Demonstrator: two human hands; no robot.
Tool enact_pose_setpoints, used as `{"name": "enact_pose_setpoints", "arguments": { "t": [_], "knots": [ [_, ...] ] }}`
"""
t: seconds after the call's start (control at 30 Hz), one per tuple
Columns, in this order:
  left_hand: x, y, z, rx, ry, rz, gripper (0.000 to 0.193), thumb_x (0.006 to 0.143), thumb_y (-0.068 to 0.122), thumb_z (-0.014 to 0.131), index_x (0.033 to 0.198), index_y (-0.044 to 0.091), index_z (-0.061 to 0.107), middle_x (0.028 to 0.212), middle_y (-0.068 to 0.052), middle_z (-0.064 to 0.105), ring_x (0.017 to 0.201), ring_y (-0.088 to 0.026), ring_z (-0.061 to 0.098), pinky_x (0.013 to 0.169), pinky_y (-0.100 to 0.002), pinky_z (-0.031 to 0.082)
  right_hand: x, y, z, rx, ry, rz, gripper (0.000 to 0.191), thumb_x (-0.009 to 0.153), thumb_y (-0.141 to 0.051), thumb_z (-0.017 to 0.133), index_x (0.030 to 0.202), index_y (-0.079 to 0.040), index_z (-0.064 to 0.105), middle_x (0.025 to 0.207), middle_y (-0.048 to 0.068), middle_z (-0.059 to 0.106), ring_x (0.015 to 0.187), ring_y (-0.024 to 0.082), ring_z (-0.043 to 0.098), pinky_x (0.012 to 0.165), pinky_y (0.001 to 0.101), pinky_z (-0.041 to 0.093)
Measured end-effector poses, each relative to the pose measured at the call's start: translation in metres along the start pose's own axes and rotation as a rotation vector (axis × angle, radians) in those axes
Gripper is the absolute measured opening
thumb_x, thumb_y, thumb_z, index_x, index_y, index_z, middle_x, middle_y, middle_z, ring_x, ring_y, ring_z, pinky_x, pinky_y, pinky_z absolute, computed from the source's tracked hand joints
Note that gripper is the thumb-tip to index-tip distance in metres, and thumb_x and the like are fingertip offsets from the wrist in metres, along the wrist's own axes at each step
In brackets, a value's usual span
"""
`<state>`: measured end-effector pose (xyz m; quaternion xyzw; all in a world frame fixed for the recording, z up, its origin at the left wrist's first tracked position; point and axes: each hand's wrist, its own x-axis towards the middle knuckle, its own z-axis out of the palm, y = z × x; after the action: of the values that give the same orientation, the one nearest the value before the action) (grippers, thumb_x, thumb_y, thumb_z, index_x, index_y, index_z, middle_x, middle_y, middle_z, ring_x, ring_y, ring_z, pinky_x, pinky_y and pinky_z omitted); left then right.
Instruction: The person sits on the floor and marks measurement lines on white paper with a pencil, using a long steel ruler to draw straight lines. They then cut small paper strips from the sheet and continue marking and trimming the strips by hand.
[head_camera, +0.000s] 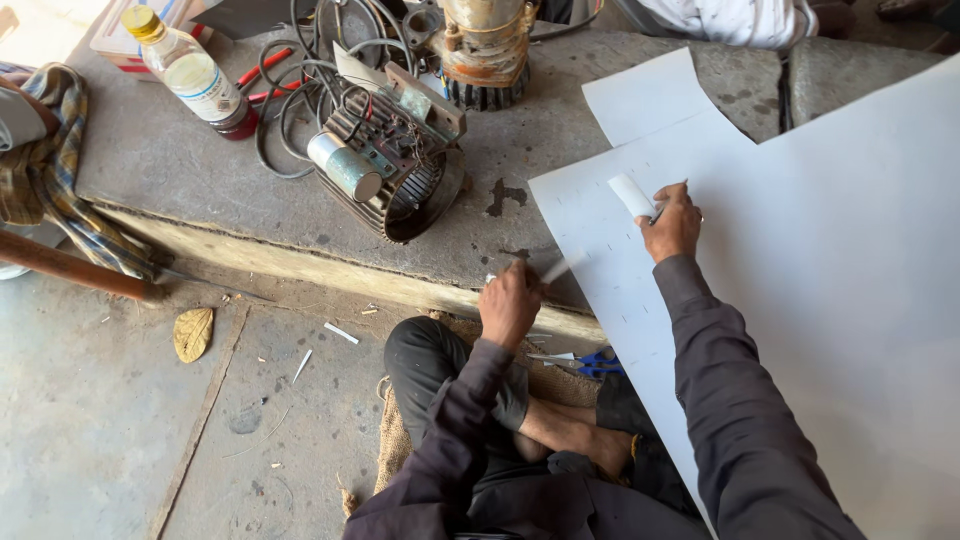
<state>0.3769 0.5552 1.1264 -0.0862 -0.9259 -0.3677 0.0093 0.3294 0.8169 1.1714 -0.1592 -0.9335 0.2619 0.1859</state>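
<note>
Head view looked down on a person seated cross-legged on a burlap mat (400, 440) beside a raised concrete slab (180, 160). A large white sheet (830, 300) lay over the slab's right end and hung past its front edge down toward the person's lap. It looked smooth and matte, cut with straight edges, and carried rows of short faint marks near its left edge; a smaller white piece (650, 95) lay under its upper left corner.

The right hand (672, 225) rested on the sheet near its upper left part, fingers closed around a small white roll (632, 195) that stuck out up and to the left. The left hand (508, 303) hovered at the slab's front edge, just beside the sheet's left edge, closed on a thin pale strip (560, 268) that pointed toward the sheet.

Blue-handled scissors (590, 362) lay beside the person's knee, below the front edge. Toward the middle of the slab sat a finned motor housing (400, 170) with a grey cylinder on it and black cables (300, 90) behind. A clear bottle with a yellow cap (195, 75) lay near the slab's back left corner. A checked cloth (50, 160) hung over the left end.
</note>
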Motion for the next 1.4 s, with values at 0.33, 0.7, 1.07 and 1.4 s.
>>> {"name": "enact_pose_setpoints", "arguments": {
  "t": [0.33, 0.7, 1.07, 1.4],
  "knots": [
    [-0.114, -0.058, -0.003, -0.852, -0.387, -0.283, 0.029, 0.097, 0.026, 0.076, 0.105, -0.001, 0.074, 0.079, -0.005, 0.07, 0.066, -0.007, 0.058, 0.056, -0.026, 0.045, -0.013, 0.025, 0.002, 0.282, 0.067, -0.128, 0.037, 0.077, -0.003, 0.086, 0.102, -0.003, 0.058, 0.095, 0.014, 0.066, 0.087, 0.028, 0.065, 0.078, 0.0429, 0.053],
    [-0.167, -0.106, -0.008, -0.809, -0.312, -0.35, 0.029, 0.094, 0.028, 0.075, 0.103, 0.0, 0.078, 0.081, 0.001, 0.073, 0.07, -0.006, 0.062, 0.065, -0.026, 0.052, -0.102, -0.126, 0.064, 0.439, -0.145, -0.368, 0.02, 0.09, -0.004, 0.078, 0.097, -0.004, 0.06, 0.086, 0.013, 0.068, 0.077, 0.025, 0.072, 0.063, 0.0377, 0.057],
    [-0.194, -0.132, -0.062, -0.807, -0.306, -0.557, 0.031, 0.095, 0.033, 0.074, 0.105, 0.004, 0.08, 0.077, -0.001, 0.072, 0.067, -0.006, 0.059, 0.063, -0.023, 0.049, -0.047, -0.215, 0.156, 0.097, 0.047, -0.721, 0.014, 0.088, 0.002, 0.072, 0.094, -0.006, 0.062, 0.087, 0.015, 0.071, 0.082, 0.036, 0.071, 0.074, 0.0471, 0.056],
    [-0.182, -0.143, -0.091, -0.79, -0.278, -0.529, 0.033, 0.096, 0.036, 0.071, 0.104, 0.004, 0.08, 0.079, 0.0, 0.074, 0.07, -0.005, 0.062, 0.066, -0.023, 0.051, -0.046, -0.219, 0.195, 0.088, 0.06, -0.712, 0.02, 0.093, -0.004, 0.078, 0.106, 0.0, 0.062, 0.098, 0.019, 0.071, 0.086, 0.034, 0.073, 0.071, 0.0426, 0.062]
  ]
}}
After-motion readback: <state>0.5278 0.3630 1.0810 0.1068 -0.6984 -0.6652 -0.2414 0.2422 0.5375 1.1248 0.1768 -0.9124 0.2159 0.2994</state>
